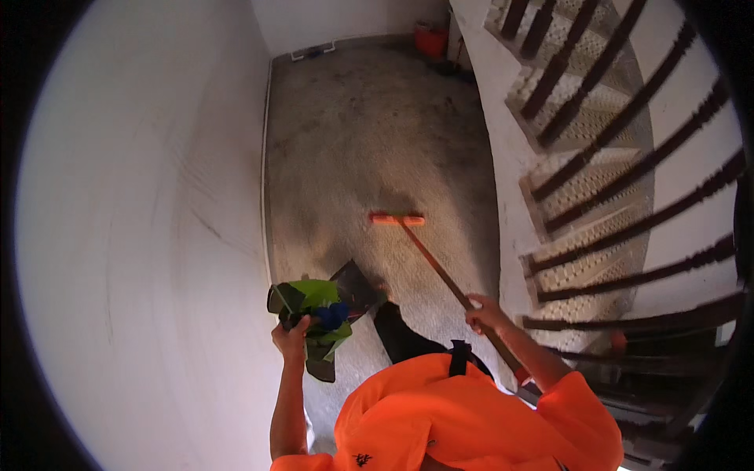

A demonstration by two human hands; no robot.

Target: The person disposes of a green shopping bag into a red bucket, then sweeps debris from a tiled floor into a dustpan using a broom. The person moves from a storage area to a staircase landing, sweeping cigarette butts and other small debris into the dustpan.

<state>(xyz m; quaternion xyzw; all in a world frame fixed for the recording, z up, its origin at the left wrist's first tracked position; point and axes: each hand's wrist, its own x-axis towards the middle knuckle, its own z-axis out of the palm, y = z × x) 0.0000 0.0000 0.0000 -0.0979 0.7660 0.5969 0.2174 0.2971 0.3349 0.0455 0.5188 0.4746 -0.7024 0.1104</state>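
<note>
Floor (369, 133), grey and dusty, between white wall and stair. Broom (424, 243): orange head mid-floor; right hand (485, 312) closed round the handle. Left hand (292, 336) grips a green dustpan (318, 310) near the wall edge. Short, overlapping strokes would serve best.

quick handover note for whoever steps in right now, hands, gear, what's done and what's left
Left hand: raised by the wall, gripping a dustpan with green and blue litter in it.
Right hand: closed on the broom handle; orange broom head rests on the floor ahead.
Done: some litter is in the pan.
Left: floor looks dusty and stained; pan not emptied. Red bucket stands in the far corner.
</note>
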